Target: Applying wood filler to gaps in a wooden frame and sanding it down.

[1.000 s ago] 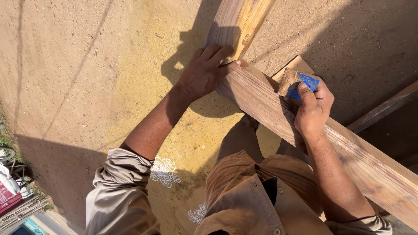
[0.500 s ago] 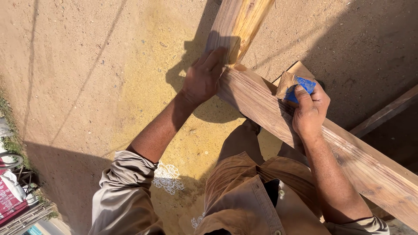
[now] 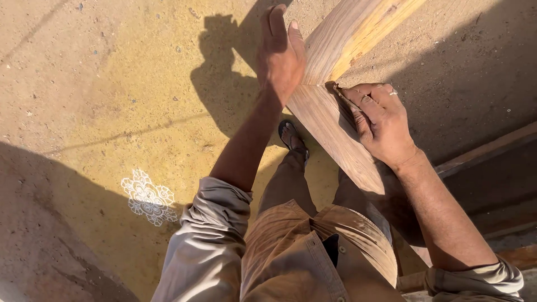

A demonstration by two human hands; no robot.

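We stand outdoors on sandy, sunlit ground (image 3: pixel 112 84), yellowish where the light falls and dark where long shadows cross it, with a white lace-like chalk drawing (image 3: pixel 146 197) on the dirt to our left. Our left hand (image 3: pixel 281 53) reaches forward with the forearm stretched out, fingers straight and together, the open palm flat against the side of the upright wooden beam (image 3: pixel 358 31) at the top of the view. Our right hand (image 3: pixel 380 120) lies on the slanted wooden plank (image 3: pixel 330 131), fingers curled and pressing down near the joint where plank and beam meet; a dark sliver shows under the fingertips, but we cannot tell what it is. The plank runs from that joint down toward our right side, smooth, brown and streaked with grain; the beam is paler, with a yellow stripe. A sandalled foot (image 3: pixel 292 136) shows below, and our sleeves are rolled up.
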